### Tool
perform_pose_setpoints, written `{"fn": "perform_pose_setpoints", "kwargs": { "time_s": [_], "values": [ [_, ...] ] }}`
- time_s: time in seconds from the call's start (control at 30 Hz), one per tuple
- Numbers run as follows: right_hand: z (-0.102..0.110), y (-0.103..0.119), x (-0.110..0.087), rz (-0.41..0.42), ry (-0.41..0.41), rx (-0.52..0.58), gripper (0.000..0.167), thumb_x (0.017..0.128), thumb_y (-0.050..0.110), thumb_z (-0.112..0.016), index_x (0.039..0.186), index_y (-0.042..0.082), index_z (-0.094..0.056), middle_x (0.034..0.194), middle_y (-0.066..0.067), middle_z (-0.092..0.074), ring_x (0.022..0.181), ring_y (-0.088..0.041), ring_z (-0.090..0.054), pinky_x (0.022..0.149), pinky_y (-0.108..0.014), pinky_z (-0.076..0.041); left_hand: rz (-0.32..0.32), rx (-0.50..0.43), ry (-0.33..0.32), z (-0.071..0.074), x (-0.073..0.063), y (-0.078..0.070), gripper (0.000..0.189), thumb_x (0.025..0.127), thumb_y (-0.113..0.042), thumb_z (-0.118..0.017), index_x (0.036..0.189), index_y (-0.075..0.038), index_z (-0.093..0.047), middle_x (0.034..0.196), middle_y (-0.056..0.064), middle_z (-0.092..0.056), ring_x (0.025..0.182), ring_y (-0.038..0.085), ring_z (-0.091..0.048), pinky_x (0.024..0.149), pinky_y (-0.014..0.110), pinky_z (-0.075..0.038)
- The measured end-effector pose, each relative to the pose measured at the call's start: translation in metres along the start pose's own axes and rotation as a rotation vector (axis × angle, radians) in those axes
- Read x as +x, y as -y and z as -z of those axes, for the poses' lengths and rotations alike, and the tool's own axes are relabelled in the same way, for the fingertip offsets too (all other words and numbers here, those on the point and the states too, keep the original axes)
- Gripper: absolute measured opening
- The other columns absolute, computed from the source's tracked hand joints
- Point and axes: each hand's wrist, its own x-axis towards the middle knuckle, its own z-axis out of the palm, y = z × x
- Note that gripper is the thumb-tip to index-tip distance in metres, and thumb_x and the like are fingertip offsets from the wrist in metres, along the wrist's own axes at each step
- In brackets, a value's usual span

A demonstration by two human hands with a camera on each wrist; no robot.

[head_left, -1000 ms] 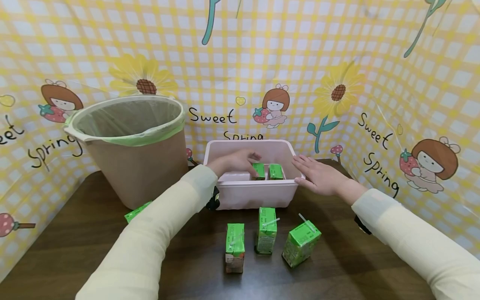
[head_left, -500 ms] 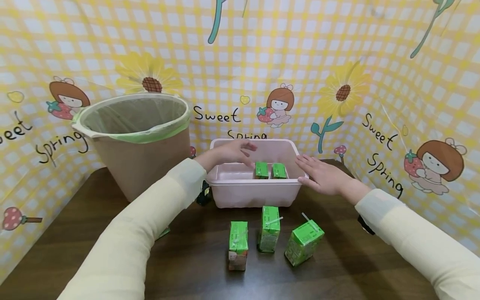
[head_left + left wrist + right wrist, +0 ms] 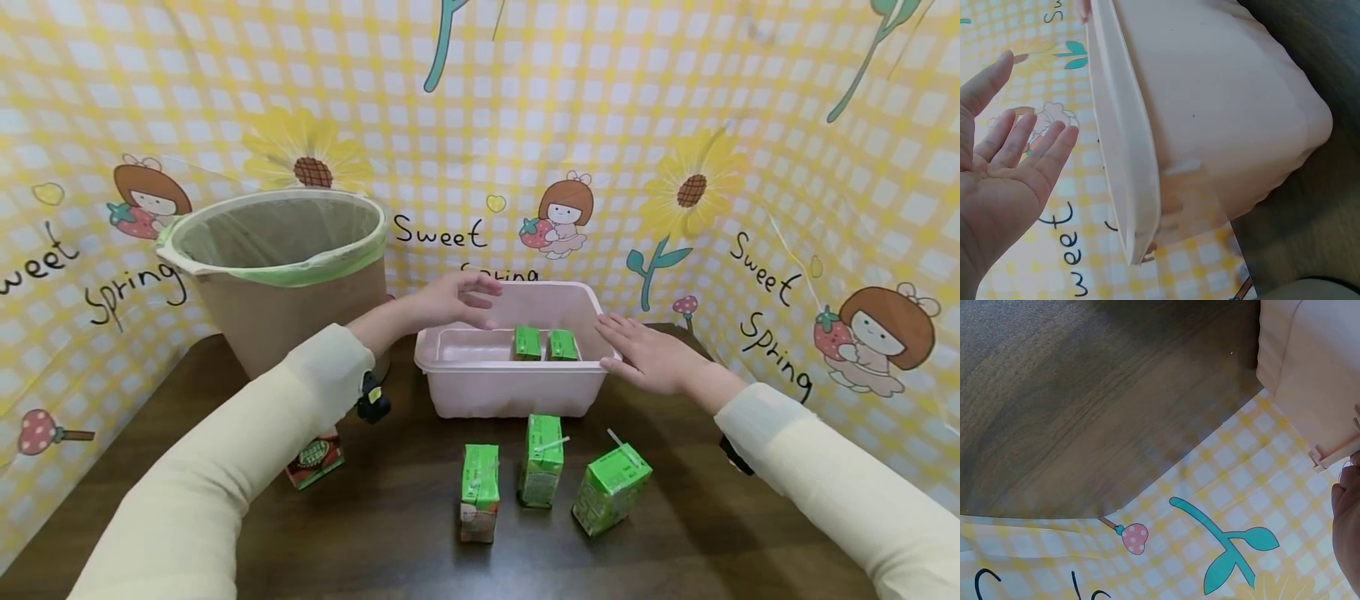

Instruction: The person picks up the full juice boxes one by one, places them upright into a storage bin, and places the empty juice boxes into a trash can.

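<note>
My left hand [image 3: 446, 302] hovers over the left end of a pale pink plastic bin [image 3: 517, 392], fingers spread and holding nothing. In the left wrist view, its palm [image 3: 1004, 187] shows beside the bin's rim [image 3: 1141, 169]. Against the bin's right rim rests my right hand [image 3: 648, 354], its fingers straight. Only a sliver of the right hand [image 3: 1349, 519] enters the right wrist view. Two green-topped drink cartons stand inside the bin, a left one [image 3: 527, 343] and a right one [image 3: 562, 345].
Before the bin are three drink cartons: left [image 3: 480, 496], middle [image 3: 542, 462] and a tilted right one [image 3: 611, 492], with straws on the latter two. Another carton [image 3: 318, 460] is partly hidden by my left sleeve. A lined brown trash can [image 3: 300, 308] stands at left.
My left hand has moved up and left, away from the cartons in the bin. The right hand has stayed at the rim. More of the carton by my left sleeve now shows.
</note>
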Motion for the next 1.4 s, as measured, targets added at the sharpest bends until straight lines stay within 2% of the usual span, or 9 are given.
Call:
{"fn": "perform_pose_setpoints", "kwargs": {
  "time_s": [0.17, 0.57, 0.7, 0.9, 1.0, 1.2, 1.3, 1.4],
  "values": [
    [0.0, 0.001, 0.0, -0.005, 0.0, 0.0, 0.068, 0.104, 0.045, -0.039, 0.152, -0.001, -0.025, 0.157, -0.02, -0.022, 0.144, -0.038, -0.017, 0.114, -0.052, -0.018, -0.01, -0.024, 0.0, 0.008, -0.017, 0.001, 0.06, 0.084, 0.001, -0.074, 0.138, -0.003, -0.048, 0.141, 0.009, -0.05, 0.13, 0.031, -0.046, 0.095, 0.038, -0.048],
    [-0.002, 0.0, 0.0, 0.004, -0.004, -0.001, 0.067, 0.104, 0.045, -0.039, 0.151, -0.001, -0.026, 0.157, -0.02, -0.022, 0.144, -0.037, -0.017, 0.114, -0.05, -0.017, -0.092, -0.02, 0.008, 0.032, -0.061, 0.004, 0.06, 0.085, 0.003, -0.071, 0.139, -0.001, -0.046, 0.142, 0.012, -0.048, 0.131, 0.03, -0.046, 0.098, 0.041, -0.046],
    [-0.002, -0.002, -0.001, 0.004, -0.005, -0.006, 0.067, 0.104, 0.044, -0.039, 0.151, -0.001, -0.026, 0.157, -0.019, -0.022, 0.144, -0.037, -0.017, 0.114, -0.05, -0.017, -0.109, -0.033, 0.001, 0.036, -0.078, 0.008, 0.06, 0.084, 0.004, -0.072, 0.138, 0.001, -0.045, 0.143, 0.014, -0.047, 0.131, 0.032, -0.045, 0.095, 0.042, -0.048],
    [-0.002, -0.002, -0.001, 0.002, -0.009, 0.004, 0.067, 0.104, 0.045, -0.04, 0.151, -0.001, -0.026, 0.157, -0.019, -0.023, 0.144, -0.037, -0.018, 0.114, -0.05, -0.017, -0.1, -0.069, 0.0, 0.04, -0.109, 0.022, 0.064, 0.083, 0.001, -0.075, 0.139, 0.004, -0.043, 0.143, 0.021, -0.046, 0.131, 0.039, -0.042, 0.09, 0.04, -0.051],
    [-0.002, -0.002, -0.001, -0.002, -0.009, 0.009, 0.067, 0.104, 0.044, -0.04, 0.151, -0.001, -0.026, 0.157, -0.019, -0.022, 0.144, -0.038, -0.017, 0.114, -0.051, -0.017, -0.112, -0.05, -0.006, 0.043, -0.123, 0.03, 0.065, 0.082, 0.0, -0.075, 0.138, 0.007, -0.042, 0.141, 0.023, -0.046, 0.13, 0.039, -0.044, 0.092, 0.039, -0.05],
    [-0.004, -0.001, -0.003, -0.004, -0.019, 0.02, 0.067, 0.104, 0.044, -0.039, 0.152, 0.0, -0.026, 0.157, -0.019, -0.022, 0.144, -0.036, -0.016, 0.115, -0.049, -0.017, -0.13, -0.001, -0.033, 0.049, -0.149, 0.046, 0.063, 0.082, -0.001, -0.076, 0.137, 0.004, -0.045, 0.14, 0.022, -0.048, 0.128, 0.038, -0.046, 0.096, 0.042, -0.047],
    [-0.004, -0.001, -0.004, -0.006, -0.025, 0.029, 0.067, 0.104, 0.044, -0.04, 0.152, 0.0, -0.026, 0.157, -0.018, -0.022, 0.144, -0.036, -0.017, 0.114, -0.049, -0.017, -0.136, 0.012, -0.04, 0.054, -0.161, 0.055, 0.063, 0.082, -0.001, -0.076, 0.137, 0.003, -0.045, 0.14, 0.021, -0.049, 0.127, 0.034, -0.048, 0.096, 0.041, -0.047],
    [-0.003, 0.0, -0.003, -0.011, -0.02, 0.031, 0.067, 0.104, 0.046, -0.038, 0.152, 0.001, -0.025, 0.158, -0.018, -0.021, 0.144, -0.035, -0.017, 0.114, -0.049, -0.017, -0.136, 0.012, -0.042, 0.059, -0.173, 0.065, 0.061, 0.084, -0.002, -0.074, 0.138, 0.002, -0.045, 0.14, 0.014, -0.051, 0.126, 0.024, -0.051, 0.095, 0.039, -0.048]
  ]
}}
